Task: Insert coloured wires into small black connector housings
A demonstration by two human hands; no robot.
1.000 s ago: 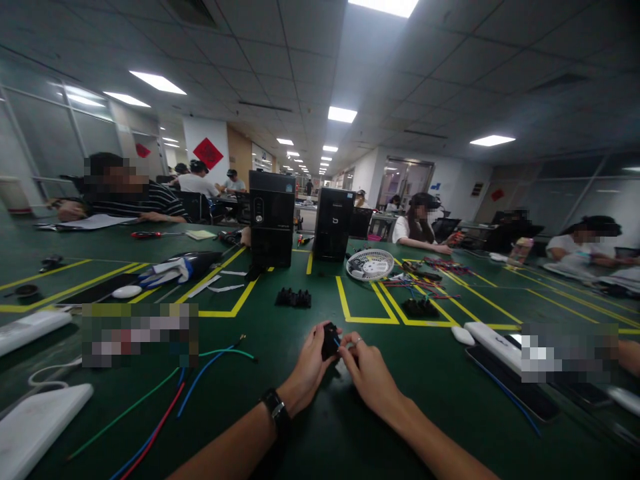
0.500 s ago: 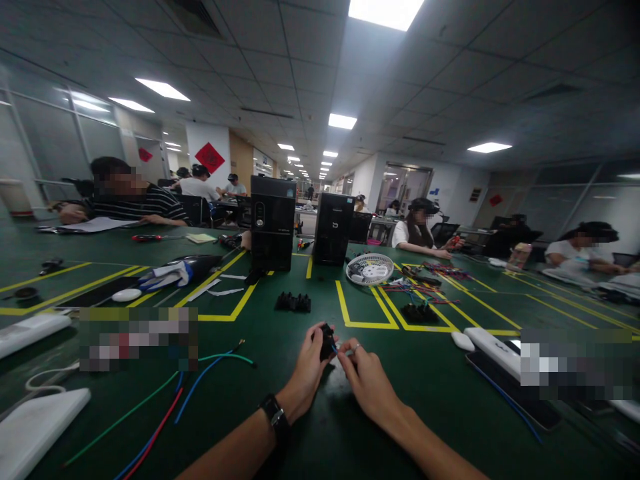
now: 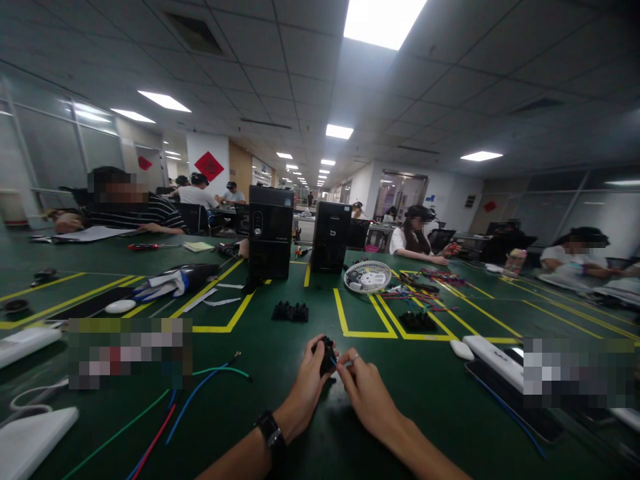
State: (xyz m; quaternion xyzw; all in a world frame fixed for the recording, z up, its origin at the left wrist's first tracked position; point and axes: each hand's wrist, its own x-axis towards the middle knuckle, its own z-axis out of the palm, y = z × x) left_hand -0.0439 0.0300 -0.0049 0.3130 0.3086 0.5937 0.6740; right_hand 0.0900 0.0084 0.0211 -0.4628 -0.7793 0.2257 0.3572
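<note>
No text readable; logo (image 3: pixel 333 233) on black tower (image 3: pixel 329 257) unclear

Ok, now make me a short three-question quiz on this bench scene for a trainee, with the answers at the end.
1. What does the left hand hold?
A) a white basket
B) a small black part
C) a red screwdriver

2. True or false: the fingertips of the right hand are pinching a blue wire at that part.

3. How many black tower cases stand upright on the green table?

Key: 1. B; 2. true; 3. two.
</note>
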